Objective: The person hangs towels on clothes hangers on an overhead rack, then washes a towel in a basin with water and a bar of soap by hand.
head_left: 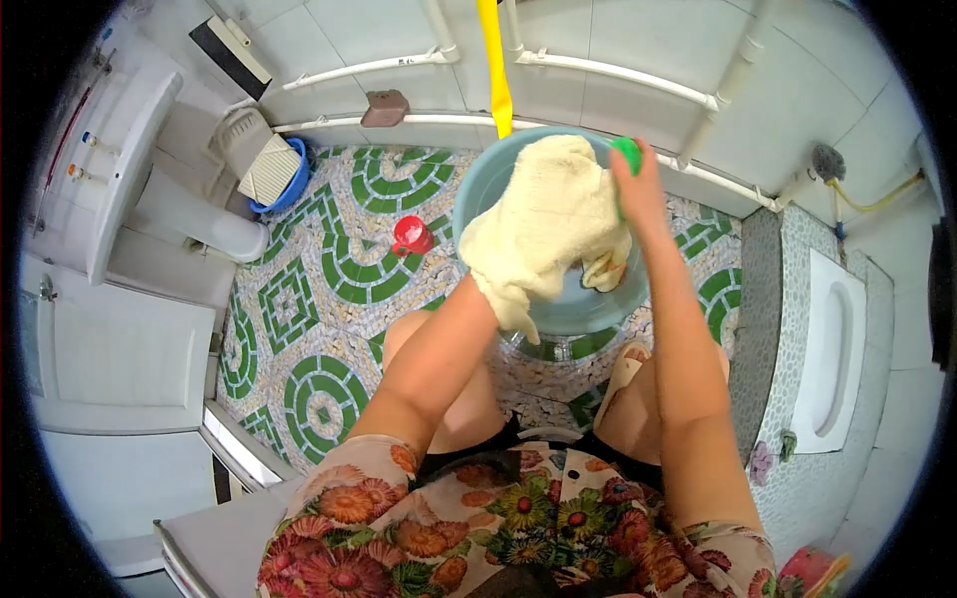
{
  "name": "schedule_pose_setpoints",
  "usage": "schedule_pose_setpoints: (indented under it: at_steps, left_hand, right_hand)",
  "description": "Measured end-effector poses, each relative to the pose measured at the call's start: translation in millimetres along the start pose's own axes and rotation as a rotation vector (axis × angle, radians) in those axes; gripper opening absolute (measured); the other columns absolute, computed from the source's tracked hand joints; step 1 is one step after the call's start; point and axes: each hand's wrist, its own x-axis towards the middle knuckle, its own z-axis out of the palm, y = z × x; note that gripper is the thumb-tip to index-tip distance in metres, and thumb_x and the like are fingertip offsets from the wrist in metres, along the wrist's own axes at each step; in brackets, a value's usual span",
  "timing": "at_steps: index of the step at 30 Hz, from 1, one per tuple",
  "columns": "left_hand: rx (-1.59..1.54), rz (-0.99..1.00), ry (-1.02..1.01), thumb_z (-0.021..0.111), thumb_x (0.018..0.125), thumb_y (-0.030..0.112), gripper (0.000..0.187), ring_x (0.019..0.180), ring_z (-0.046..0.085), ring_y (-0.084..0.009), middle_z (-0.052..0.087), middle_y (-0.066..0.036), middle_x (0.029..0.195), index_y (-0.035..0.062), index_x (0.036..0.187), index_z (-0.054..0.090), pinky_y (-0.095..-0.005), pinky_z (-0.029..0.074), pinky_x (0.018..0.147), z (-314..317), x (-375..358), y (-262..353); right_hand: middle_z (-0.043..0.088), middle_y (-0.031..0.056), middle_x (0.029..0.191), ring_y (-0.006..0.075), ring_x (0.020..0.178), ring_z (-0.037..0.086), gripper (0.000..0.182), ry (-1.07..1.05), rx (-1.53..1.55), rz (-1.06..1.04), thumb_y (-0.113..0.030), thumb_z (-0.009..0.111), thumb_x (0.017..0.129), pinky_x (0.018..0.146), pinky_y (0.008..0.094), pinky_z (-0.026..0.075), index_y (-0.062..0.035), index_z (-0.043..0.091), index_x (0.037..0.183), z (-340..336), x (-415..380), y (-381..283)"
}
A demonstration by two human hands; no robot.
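Observation:
A pale yellow cloth [548, 214], towel-like, is draped over my left hand, hiding its fingers; only my left forearm [439, 349] comes out from under it. The cloth is held above a light blue-green basin [488, 164] on the floor, and part of it hangs over the near rim. My right hand [641, 194] is closed around a green object [628, 156] at the cloth's right edge. The object looks like a small scrubbing brush, but my fingers cover most of it. Inside the basin, a cloth end with an orange mark lies low on the right.
A red cup [412, 235] stands on the patterned tile floor left of the basin. Farther left, a blue tub [294, 184] holds a ridged washboard [272, 169]. A yellow strip [495, 70] hangs behind the basin. White pipes [618, 75] line the wall; a squat toilet [832, 349] is right.

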Motion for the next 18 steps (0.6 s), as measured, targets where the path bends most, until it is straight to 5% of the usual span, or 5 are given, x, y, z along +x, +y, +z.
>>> schedule_pose_setpoints:
  at_steps: [2,7,15,18]
  left_hand:
    - [-0.176,-0.125,0.027,0.047,0.087,0.037,0.030,0.075,0.052,-0.0169,0.054,-0.004,0.081,0.0091,0.091,0.055,-0.0301,0.043,0.067,-9,-10,9]
    - [-0.478,-0.241,0.094,0.048,0.087,0.036,0.029,0.078,0.054,-0.0174,0.056,-0.005,0.084,0.0082,0.093,0.055,-0.0304,0.044,0.070,-20,-13,16]
    - [-0.664,-0.302,0.152,0.050,0.087,0.033,0.029,0.084,0.056,-0.0182,0.058,-0.007,0.089,0.0067,0.096,0.055,-0.0308,0.045,0.075,-19,-14,19]
    - [-0.436,-0.301,0.138,0.050,0.087,0.033,0.029,0.086,0.057,-0.0186,0.059,-0.008,0.091,0.0061,0.097,0.055,-0.0309,0.046,0.077,-18,-14,28]
  right_hand:
    - [0.055,0.0124,0.106,0.0191,0.081,0.057,0.063,-0.143,0.483,0.427,-0.045,0.062,0.082,0.065,0.0339,0.049,-0.0050,0.040,0.126,-17,1,-8]
    - [0.060,0.0106,0.096,0.0169,0.076,0.058,0.047,-0.322,0.785,0.508,-0.034,0.063,0.083,0.064,0.0307,0.050,-0.0027,0.048,0.114,-32,-13,-33]
    - [0.060,0.0087,0.089,0.0163,0.069,0.061,0.037,-0.654,0.600,0.489,-0.025,0.066,0.077,0.062,0.0293,0.052,-0.0026,0.053,0.104,-16,-39,-37]
    - [0.057,0.0061,0.082,0.0145,0.066,0.060,0.036,-0.711,0.468,0.498,-0.026,0.065,0.077,0.058,0.0282,0.052,-0.0029,0.053,0.101,-16,-39,-42]
